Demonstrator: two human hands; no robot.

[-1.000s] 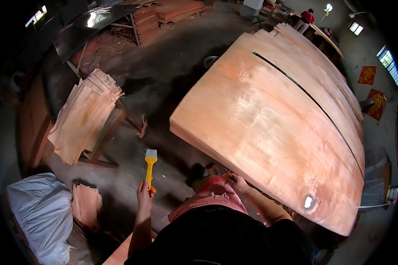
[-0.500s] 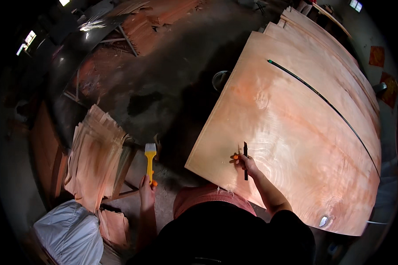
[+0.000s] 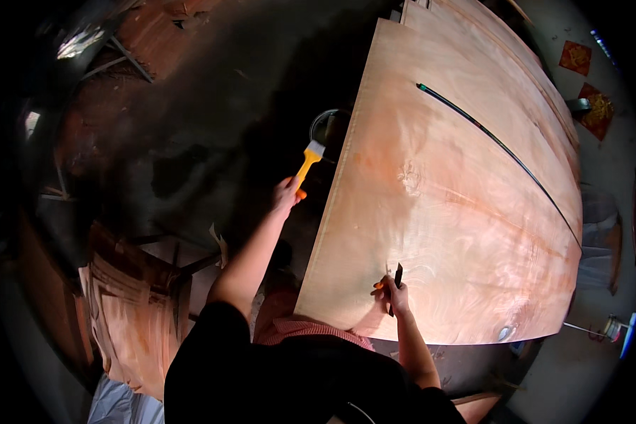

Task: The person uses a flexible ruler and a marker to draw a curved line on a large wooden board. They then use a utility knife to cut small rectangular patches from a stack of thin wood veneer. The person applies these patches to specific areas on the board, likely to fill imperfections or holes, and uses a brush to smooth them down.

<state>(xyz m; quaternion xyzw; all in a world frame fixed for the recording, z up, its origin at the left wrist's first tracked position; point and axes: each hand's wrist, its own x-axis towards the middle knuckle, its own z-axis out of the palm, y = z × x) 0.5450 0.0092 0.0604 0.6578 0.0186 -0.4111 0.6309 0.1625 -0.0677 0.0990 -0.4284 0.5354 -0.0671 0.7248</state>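
Note:
A yellow-handled paintbrush (image 3: 308,164) with pale bristles is held in my left hand (image 3: 287,194), stretched forward beside the left edge of a large plywood sheet (image 3: 374,205). A round bucket (image 3: 316,126), only partly visible in shadow, lies just past the bristles. Over the near part of the sheet my right hand (image 3: 397,295) grips a slim black utility knife (image 3: 398,273), its angled tip pointing forward. Orange covers show on digits of both hands. Farther up the sheet rests a long, thin dark rod (image 3: 491,134).
Layered thin veneer sheets (image 3: 131,318) stand at the lower left, above a silvery cover (image 3: 124,403). More reddish veneer (image 3: 155,35) lies at the far left by a metal frame. A hole (image 3: 506,332) marks the plywood's near right corner.
My left hand has swung forward and right, carrying the paintbrush from beside the veneer stack to the bucket by the plywood edge. My right hand still holds the knife. The view has shifted.

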